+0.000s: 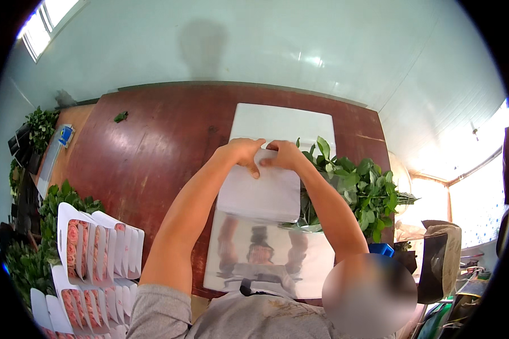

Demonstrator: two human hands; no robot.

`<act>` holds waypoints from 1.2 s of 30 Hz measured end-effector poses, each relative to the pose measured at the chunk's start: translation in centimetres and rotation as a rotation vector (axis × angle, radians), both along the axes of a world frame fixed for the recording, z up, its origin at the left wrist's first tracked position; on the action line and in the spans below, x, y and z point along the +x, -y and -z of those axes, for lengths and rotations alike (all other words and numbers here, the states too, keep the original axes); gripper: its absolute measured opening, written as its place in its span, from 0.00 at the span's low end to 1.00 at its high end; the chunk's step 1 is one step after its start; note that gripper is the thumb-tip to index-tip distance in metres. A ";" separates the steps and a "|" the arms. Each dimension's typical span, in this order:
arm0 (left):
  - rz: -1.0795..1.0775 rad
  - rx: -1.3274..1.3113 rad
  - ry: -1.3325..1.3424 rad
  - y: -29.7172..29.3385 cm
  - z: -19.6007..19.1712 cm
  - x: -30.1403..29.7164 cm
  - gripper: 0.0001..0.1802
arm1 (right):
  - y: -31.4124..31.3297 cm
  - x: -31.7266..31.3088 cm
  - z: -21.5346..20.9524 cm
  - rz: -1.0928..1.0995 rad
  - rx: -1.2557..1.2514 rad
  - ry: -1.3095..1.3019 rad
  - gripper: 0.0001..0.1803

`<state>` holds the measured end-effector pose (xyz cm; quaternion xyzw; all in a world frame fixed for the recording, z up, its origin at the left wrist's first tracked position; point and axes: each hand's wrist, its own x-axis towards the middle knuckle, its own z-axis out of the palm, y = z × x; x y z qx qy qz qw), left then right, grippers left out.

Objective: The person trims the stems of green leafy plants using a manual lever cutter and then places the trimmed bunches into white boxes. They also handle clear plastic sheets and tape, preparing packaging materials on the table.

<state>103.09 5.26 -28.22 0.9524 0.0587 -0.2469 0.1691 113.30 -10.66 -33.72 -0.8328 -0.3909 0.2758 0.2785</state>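
My left hand [244, 153] and my right hand [284, 156] meet over the far edge of a white wrapping sheet [258, 195], thumbs and fingers closed on it. The sheet lies across a white board [283, 122], whose near part is covered by a shiny, reflective surface [268, 257]. To the right of the sheet, a bunch of green leafy stems [367, 189] sticks out, with clear film [308, 220] at its near side. Whatever lies beneath the sheet is hidden.
The board rests on a reddish-brown table [147, 141] against a pale wall. Several white-wrapped bunches of pink roses [87, 248] stand at the near left, with greenery behind. A blue tape dispenser [66, 135] sits far left. A blue box [381, 250] is at the right.
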 end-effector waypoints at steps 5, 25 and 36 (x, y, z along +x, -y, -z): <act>0.020 0.000 0.027 -0.2 0.3 -0.3 0.63 | -0.6 0.7 -0.4 0.283 0.100 -0.183 0.32; -1.011 -0.660 1.189 -5.7 9.7 -16.6 0.21 | -0.8 4.5 2.3 0.051 0.003 -0.330 0.36; -1.250 -1.334 0.541 -2.6 20.5 -15.2 0.19 | -1.8 7.5 2.2 0.074 -0.096 -0.486 0.36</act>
